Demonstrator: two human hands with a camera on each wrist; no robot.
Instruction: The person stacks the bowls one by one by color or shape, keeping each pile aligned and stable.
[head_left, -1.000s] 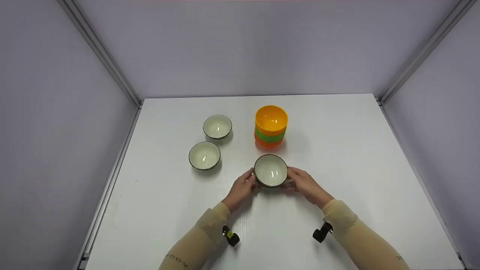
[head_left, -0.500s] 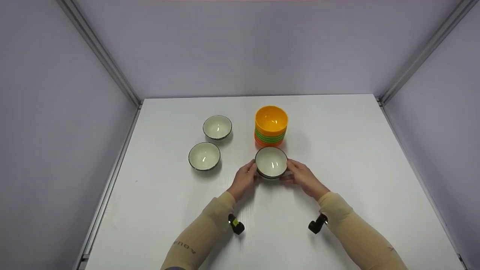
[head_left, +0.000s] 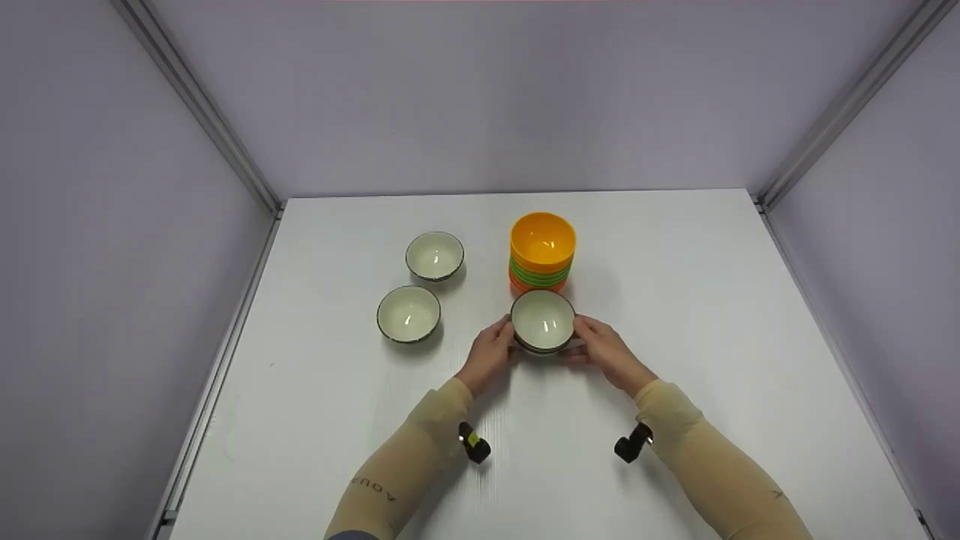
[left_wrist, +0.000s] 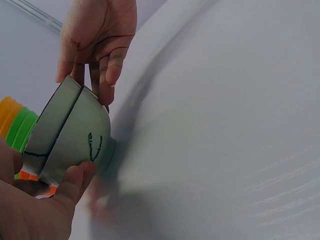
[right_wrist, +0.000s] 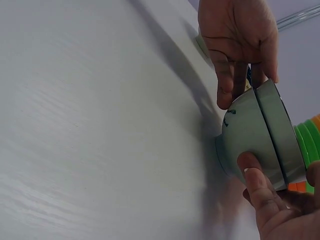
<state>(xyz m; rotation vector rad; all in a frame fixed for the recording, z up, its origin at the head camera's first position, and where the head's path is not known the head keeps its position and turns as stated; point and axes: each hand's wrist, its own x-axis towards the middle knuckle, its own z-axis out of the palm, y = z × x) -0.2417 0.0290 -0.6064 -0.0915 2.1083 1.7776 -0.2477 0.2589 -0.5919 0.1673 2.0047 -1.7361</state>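
Note:
Two white ceramic bowls with dark rims are nested one in the other, upright, in front of the coloured bowls. My left hand holds their left side and my right hand the right side. In the left wrist view, fingers and thumbs curl round the nested bowls, with dark painted strokes on the lower one. The right wrist view shows the same grip on the bowls. Whether the lower bowl's foot touches the table cannot be told. Just behind stands a tall stack of orange, green and red-orange bowls.
Two more white bowls stand separately at the left, a far one and a nearer one. The white table is bounded by pale walls with metal rails. A small black camera hangs off each wrist.
Both hands have moved the nested white bowls away from me, up close to the coloured stack, slowing in the last half second. The other bowls have stayed put.

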